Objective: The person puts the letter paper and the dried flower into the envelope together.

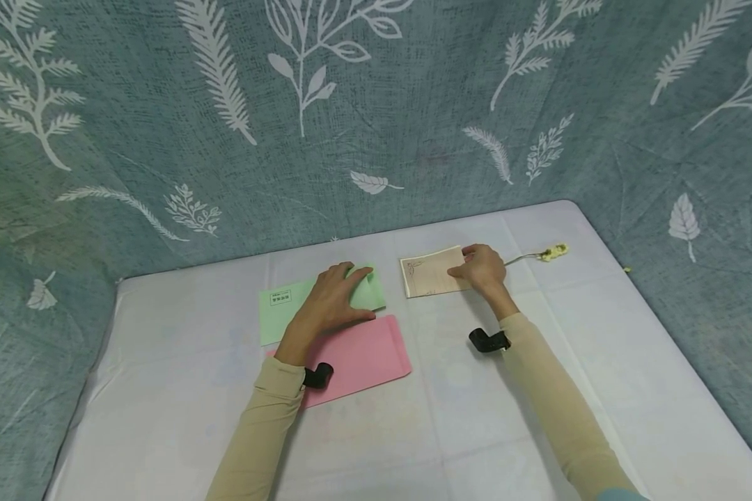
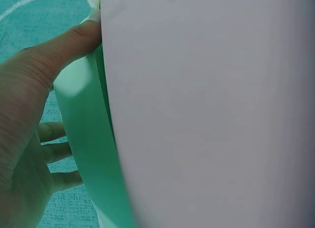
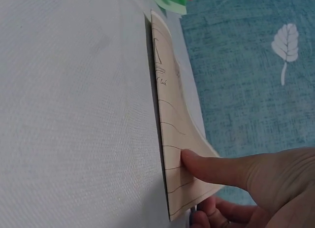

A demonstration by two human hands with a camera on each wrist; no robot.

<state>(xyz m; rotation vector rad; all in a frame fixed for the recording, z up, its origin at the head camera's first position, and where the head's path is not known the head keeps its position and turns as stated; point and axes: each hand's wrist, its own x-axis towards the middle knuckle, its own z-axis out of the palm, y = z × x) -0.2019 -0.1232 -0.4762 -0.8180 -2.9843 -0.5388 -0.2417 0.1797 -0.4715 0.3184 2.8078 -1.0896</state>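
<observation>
My left hand [image 1: 333,300] spans the right part of a green envelope [image 1: 278,318], thumb at its near side and fingers at its far edge. In the left wrist view those fingers [image 2: 64,153] show beyond the green paper. A pink envelope [image 1: 357,362] lies nearer, partly under the left forearm. My right hand [image 1: 484,267] pinches the right end of a beige sheet of lined letter paper [image 1: 429,275], thumb on top and fingers below. In the right wrist view the paper [image 3: 170,119] bows upward along its far side.
To the right of the paper lies a yellow flower [image 1: 554,252] on a thin stem. Everything rests on a white-covered table [image 1: 476,431]. A green leaf-patterned cloth [image 1: 413,160] hangs behind. A pale surface [image 2: 206,110] fills much of the left wrist view.
</observation>
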